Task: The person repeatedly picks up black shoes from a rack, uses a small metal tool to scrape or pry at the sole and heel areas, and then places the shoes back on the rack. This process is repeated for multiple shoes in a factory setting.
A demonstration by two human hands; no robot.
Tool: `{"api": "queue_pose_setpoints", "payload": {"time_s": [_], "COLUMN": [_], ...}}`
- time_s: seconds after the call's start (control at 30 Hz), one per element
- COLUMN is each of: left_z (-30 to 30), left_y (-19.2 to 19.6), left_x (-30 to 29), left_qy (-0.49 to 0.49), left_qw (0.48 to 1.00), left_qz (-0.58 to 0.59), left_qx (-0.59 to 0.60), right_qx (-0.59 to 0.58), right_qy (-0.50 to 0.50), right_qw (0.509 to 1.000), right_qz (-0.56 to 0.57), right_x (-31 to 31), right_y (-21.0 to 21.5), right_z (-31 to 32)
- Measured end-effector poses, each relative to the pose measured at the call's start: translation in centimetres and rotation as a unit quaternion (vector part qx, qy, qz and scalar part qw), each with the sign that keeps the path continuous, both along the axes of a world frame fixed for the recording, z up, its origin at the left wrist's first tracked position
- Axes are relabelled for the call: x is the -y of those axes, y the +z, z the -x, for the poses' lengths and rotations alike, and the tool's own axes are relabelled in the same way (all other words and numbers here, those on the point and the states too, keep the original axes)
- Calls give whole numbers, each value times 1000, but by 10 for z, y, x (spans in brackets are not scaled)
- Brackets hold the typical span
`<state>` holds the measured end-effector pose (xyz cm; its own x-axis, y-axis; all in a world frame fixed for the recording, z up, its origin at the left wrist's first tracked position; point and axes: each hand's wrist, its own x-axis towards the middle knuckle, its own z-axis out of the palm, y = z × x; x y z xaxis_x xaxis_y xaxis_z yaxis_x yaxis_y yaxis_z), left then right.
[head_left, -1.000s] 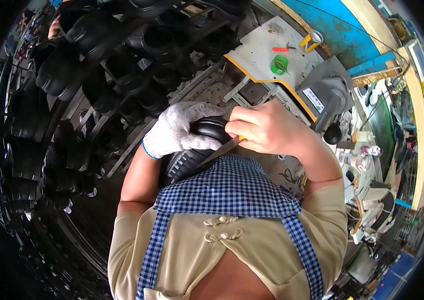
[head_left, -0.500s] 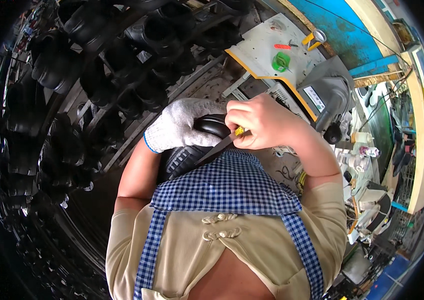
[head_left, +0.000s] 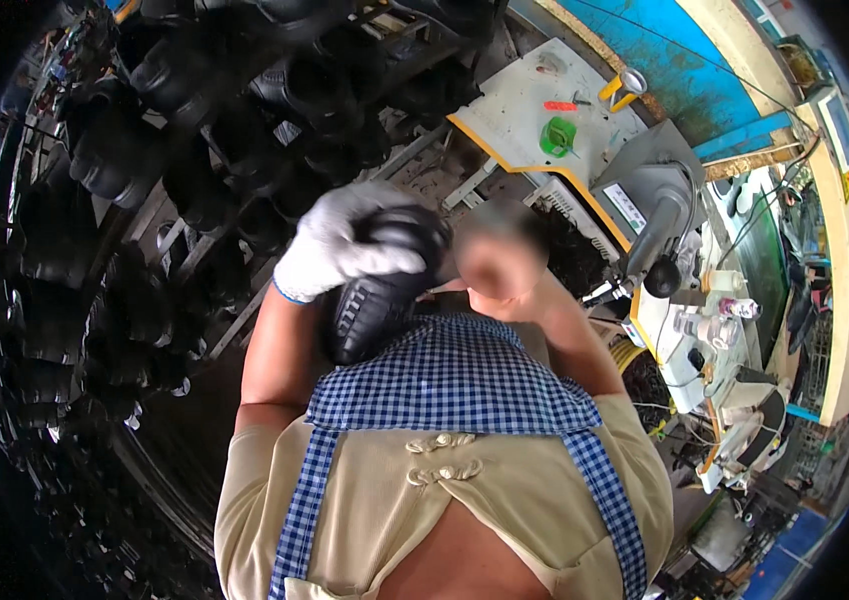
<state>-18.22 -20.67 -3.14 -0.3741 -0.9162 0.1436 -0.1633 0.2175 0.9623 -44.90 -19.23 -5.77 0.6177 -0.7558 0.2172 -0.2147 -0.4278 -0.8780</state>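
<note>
1. While the wearer looks down, the left hand (head_left: 337,245), in a white knitted glove with a blue edge at the wrist, grips a black shoe (head_left: 367,318); its fingers are closed around the upper part of it.
2. This shoe is in front of the body, a little to the left of the middle, just beyond the blue-and-white checked apron (head_left: 445,385). It is held at a slant, and a row of ridges is seen on its lower part.
3. The right hand (head_left: 502,265) is bare and is just beside the shoe, on its right side. Because this hand is blurred, I cannot tell whether its fingers are open or closed, nor what they may hold.
4. On the left side and ahead, many other black shoes (head_left: 180,80) stand in rows on a rack; this area is quite dark.
5. Ahead to the right there is a white table (head_left: 515,95) with a yellow edge. On it lie a green round object (head_left: 558,137), a small red piece (head_left: 559,105) and a yellow-and-silver object (head_left: 625,90).
6. Beside this table is a grey machine (head_left: 645,170), with a black knob (head_left: 663,277) near it.
</note>
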Motion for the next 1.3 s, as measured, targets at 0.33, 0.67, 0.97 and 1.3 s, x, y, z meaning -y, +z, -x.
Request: {"api": "queue_pose_setpoints", "payload": {"time_s": [0.33, 0.67, 0.97, 1.3], "left_z": [25, 47, 47, 41], "left_y": [-29, -64, -87, -89], "left_x": [78, 82, 4, -20], "left_qy": [333, 213, 98, 196], "left_qw": [818, 899, 920, 865], "left_qz": [-104, -192, -312, -383], "left_qx": [-458, -332, -215, -258], "right_qx": [-24, 267, 293, 261], "right_qy": [-196, -309, -386, -280], "right_qw": [970, 864, 851, 915], "right_qz": [-139, -294, -204, -127], "right_x": [-30, 8, 118, 297], "right_y": [-74, -91, -100, -143], "right_z": [48, 67, -4, -79]}}
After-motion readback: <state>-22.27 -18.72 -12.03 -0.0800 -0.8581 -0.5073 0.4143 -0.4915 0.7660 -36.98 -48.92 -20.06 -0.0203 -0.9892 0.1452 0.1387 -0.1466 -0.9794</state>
